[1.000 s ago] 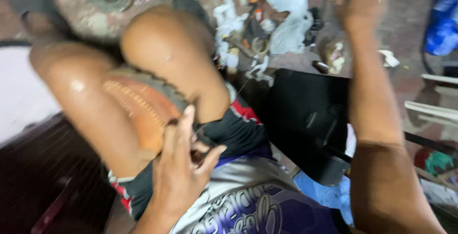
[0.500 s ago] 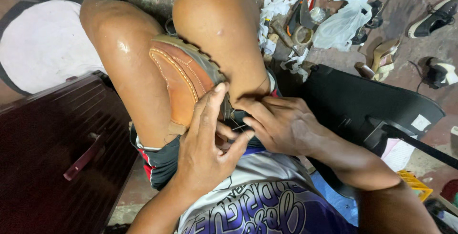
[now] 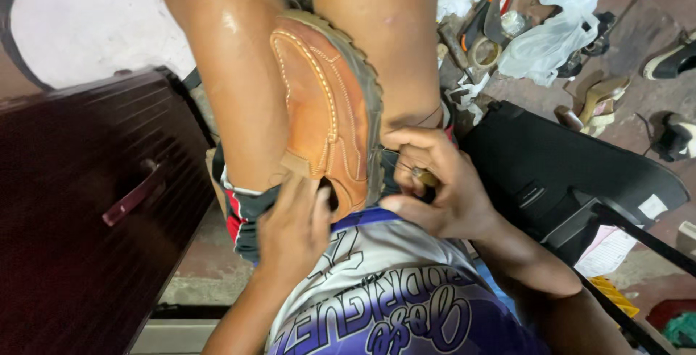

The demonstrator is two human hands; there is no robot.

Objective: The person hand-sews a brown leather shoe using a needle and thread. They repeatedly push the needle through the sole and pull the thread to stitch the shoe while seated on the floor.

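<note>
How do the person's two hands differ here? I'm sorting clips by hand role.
The left hand lies flat and open against the heel end of the brown shoe; the right hand is curled, pinching a small tool beside the sole. The left one holds nothing; the right one does. Both are bare and work at the shoe clamped between the knees.

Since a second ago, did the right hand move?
Yes. The right hand came down from the cluttered floor beyond the knees, back toward the body. Now its fingers pinch at the edge of the brown shoe held between the knees.
</note>
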